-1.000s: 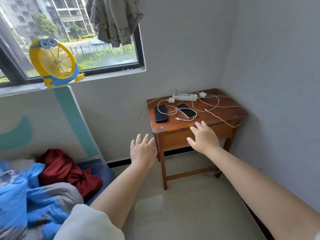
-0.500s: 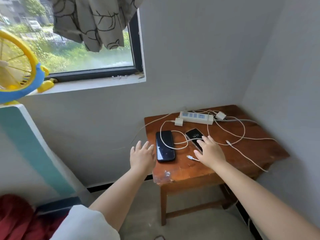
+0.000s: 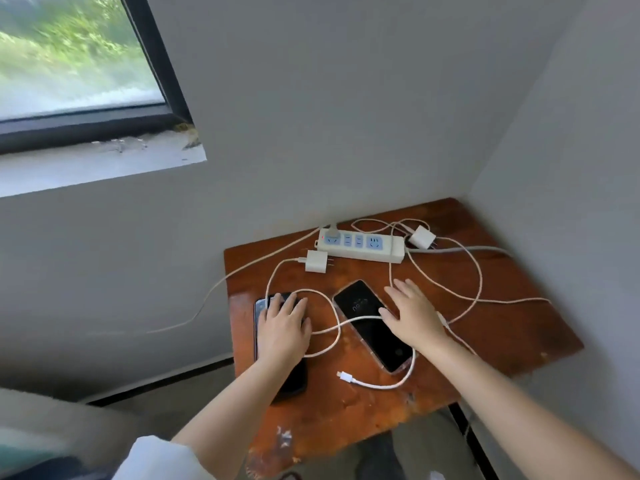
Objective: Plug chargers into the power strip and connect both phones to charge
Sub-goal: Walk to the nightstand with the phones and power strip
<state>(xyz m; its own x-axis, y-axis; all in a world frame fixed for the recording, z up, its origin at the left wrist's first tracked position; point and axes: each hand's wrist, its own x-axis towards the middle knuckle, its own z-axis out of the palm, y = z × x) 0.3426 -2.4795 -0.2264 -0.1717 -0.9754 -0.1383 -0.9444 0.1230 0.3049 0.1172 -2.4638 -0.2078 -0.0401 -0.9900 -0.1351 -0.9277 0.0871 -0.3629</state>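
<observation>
A white power strip (image 3: 360, 246) lies at the back of a small wooden table (image 3: 502, 327). One white charger (image 3: 317, 261) lies unplugged just left of the strip, a second charger (image 3: 421, 236) at its right end. A black phone (image 3: 294, 379) lies at the table's left side, mostly under my left hand (image 3: 282, 327), which rests flat with fingers spread. A second phone (image 3: 372, 323) with a lit screen lies in the middle. My right hand (image 3: 412, 313) hovers open by its right edge. A loose cable plug (image 3: 345, 376) lies near the front.
White cables (image 3: 464, 271) loop across the table top. Grey walls close in behind and to the right. A window (image 3: 69, 64) with a sill sits up left. The floor shows below the table's front edge.
The view has closed in on the table. My left hand went from beside the table onto the black phone. My right hand slid to the right edge of the lit phone.
</observation>
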